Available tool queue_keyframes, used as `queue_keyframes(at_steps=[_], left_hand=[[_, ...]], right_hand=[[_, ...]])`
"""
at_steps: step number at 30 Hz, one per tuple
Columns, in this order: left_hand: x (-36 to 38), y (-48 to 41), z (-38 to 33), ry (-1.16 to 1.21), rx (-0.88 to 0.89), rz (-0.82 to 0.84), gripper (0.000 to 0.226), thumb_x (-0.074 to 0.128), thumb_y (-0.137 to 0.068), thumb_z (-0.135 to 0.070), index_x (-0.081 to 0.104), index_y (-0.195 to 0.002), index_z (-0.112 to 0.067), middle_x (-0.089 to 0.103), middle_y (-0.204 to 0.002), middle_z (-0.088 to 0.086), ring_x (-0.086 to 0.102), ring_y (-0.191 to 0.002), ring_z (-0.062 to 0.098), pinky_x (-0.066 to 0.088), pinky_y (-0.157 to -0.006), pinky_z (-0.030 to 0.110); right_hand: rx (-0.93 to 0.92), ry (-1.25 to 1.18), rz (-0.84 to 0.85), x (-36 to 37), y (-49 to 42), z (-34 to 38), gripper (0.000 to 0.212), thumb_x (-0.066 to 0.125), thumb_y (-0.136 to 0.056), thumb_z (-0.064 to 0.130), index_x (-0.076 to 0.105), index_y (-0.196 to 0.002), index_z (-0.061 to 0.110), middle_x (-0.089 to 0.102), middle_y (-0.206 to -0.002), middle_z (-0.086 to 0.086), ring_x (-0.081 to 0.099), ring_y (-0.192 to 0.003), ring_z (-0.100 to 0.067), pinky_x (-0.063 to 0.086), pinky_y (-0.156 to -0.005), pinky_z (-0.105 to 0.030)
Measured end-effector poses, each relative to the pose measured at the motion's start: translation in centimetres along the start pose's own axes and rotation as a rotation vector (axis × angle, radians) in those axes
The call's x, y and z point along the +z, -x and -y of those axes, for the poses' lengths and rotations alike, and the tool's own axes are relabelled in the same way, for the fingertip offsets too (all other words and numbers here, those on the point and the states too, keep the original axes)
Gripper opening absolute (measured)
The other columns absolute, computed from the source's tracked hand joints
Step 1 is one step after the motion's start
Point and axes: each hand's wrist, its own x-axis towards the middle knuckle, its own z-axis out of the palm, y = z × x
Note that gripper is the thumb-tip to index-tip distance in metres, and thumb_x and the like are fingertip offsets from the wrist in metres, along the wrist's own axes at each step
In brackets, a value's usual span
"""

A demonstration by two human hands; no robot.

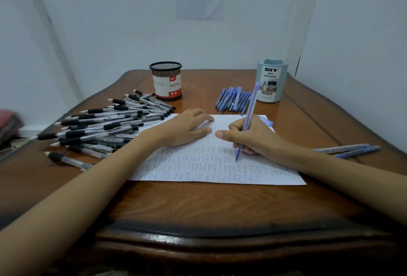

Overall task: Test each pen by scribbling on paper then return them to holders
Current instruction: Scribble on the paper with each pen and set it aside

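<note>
Our right grip (253,139) pinches the slim blue plastic pen (249,112), its tip on the scribbled white paper sheet (198,165), while our left grip (187,128) lies spread flat on it.

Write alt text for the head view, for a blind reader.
A right hand holds a blue pen tip-down on a scribbled paper that the left hand presses flat on a wooden table. At left, black pens lie piled by a mesh cup; blue pens lie by a blue organizer.
</note>
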Motion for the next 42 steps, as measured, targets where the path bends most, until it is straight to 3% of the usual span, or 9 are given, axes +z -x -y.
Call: queue_keyframes(at_steps=[3, 5, 11, 14, 24, 33, 36, 38, 42], left_hand=[[0.01, -0.02, -0.04, -0.002, -0.009, 0.014, 0.047, 0.034, -0.098, -0.039, 0.036, -0.141, -0.02, 0.035, -0.145, 0.002, 0.031, -0.13, 0.015, 0.026, -0.104, 0.028], [-0.02, -0.04, -0.09, -0.004, -0.009, 0.015, 0.047, 0.034, -0.098, -0.04, 0.035, -0.141, -0.02, 0.035, -0.144, 0.002, 0.031, -0.13, 0.015, 0.026, -0.103, 0.027], [-0.02, -0.04, -0.09, -0.001, -0.013, 0.026, 0.047, 0.035, -0.098, -0.04, 0.035, -0.141, -0.02, 0.035, -0.144, 0.002, 0.031, -0.13, 0.015, 0.025, -0.102, 0.025], [-0.11, -0.02, -0.16, -0.003, -0.013, 0.029, 0.047, 0.034, -0.098, -0.039, 0.035, -0.141, -0.02, 0.035, -0.144, 0.002, 0.031, -0.13, 0.015, 0.025, -0.103, 0.026], [-0.14, 0.03, -0.23, 0.007, -0.02, 0.038, 0.048, 0.034, -0.099, -0.04, 0.034, -0.142, -0.02, 0.034, -0.145, 0.002, 0.03, -0.13, 0.014, 0.024, -0.102, 0.024], [-0.14, 0.02, -0.31, 0.005, -0.021, 0.04, 0.047, 0.034, -0.099, -0.039, 0.034, -0.142, -0.02, 0.033, -0.145, 0.001, 0.031, -0.13, 0.014, 0.024, -0.102, 0.024], [-0.13, 0.0, -0.35, 0.008, -0.022, 0.042, 0.047, 0.034, -0.099, -0.039, 0.034, -0.142, -0.02, 0.034, -0.145, 0.002, 0.031, -0.13, 0.014, 0.024, -0.101, 0.023], [-0.12, 0.0, -0.29, 0.012, -0.022, 0.04, 0.047, 0.034, -0.099, -0.039, 0.034, -0.142, -0.019, 0.034, -0.145, 0.002, 0.03, -0.13, 0.014, 0.023, -0.102, 0.023], [-0.08, -0.02, -0.19, 0.002, -0.021, 0.038, 0.048, 0.034, -0.099, -0.04, 0.034, -0.142, -0.02, 0.034, -0.145, 0.002, 0.03, -0.13, 0.014, 0.023, -0.101, 0.023]], right_hand=[[0.022, -0.02, 0.038, -0.01, -0.06, -0.2, 0.046, 0.065, -0.085, 0.018, 0.039, -0.049, 0.008, 0.046, -0.036, 0.006, 0.034, -0.03, -0.004, 0.03, -0.036, -0.014], [0.027, -0.004, 0.052, 0.0, -0.02, -0.08, 0.044, 0.063, -0.087, 0.016, 0.041, -0.05, 0.007, 0.045, -0.034, 0.008, 0.035, -0.03, -0.004, 0.031, -0.036, -0.014], [0.013, 0.041, -0.024, 0.01, 0.06, 0.12, 0.044, 0.051, -0.087, -0.008, 0.038, -0.048, 0.008, 0.035, -0.042, -0.006, 0.038, -0.028, -0.003, 0.032, -0.036, -0.009], [0.05, 0.023, 0.02, -0.07, 0.13, 0.16, 0.044, 0.053, -0.091, -0.001, 0.04, -0.049, 0.008, 0.043, -0.033, 0.006, 0.036, -0.027, -0.004, 0.03, -0.033, -0.012], [0.044, 0.02, -0.027, 0.03, 0.13, 0.09, 0.043, 0.054, -0.09, 0.0, 0.04, -0.05, 0.008, 0.043, -0.031, 0.008, 0.038, -0.027, -0.004, 0.03, -0.033, -0.012], [0.041, 0.037, -0.044, 0.09, -0.07, -0.01, 0.042, 0.053, -0.09, 0.0, 0.041, -0.051, 0.008, 0.044, -0.033, 0.007, 0.039, -0.028, -0.004, 0.031, -0.034, -0.012], [0.012, 0.059, -0.056, 0.09, -0.11, -0.02, 0.043, 0.052, -0.089, -0.003, 0.038, -0.05, 0.009, 0.035, -0.043, -0.007, 0.045, -0.032, -0.001, 0.035, -0.041, -0.02], [0.002, 0.055, -0.062, 0.09, -0.18, -0.1, 0.041, 0.052, -0.089, -0.003, 0.039, -0.051, 0.008, 0.036, -0.047, -0.008, 0.046, -0.032, -0.001, 0.035, -0.041, -0.018], [-0.017, 0.029, -0.078, 0.03, -0.38, -0.58, 0.047, 0.054, -0.09, 0.0, 0.039, -0.047, 0.009, 0.043, -0.035, 0.007, 0.04, -0.03, -0.003, 0.034, -0.036, -0.013]])
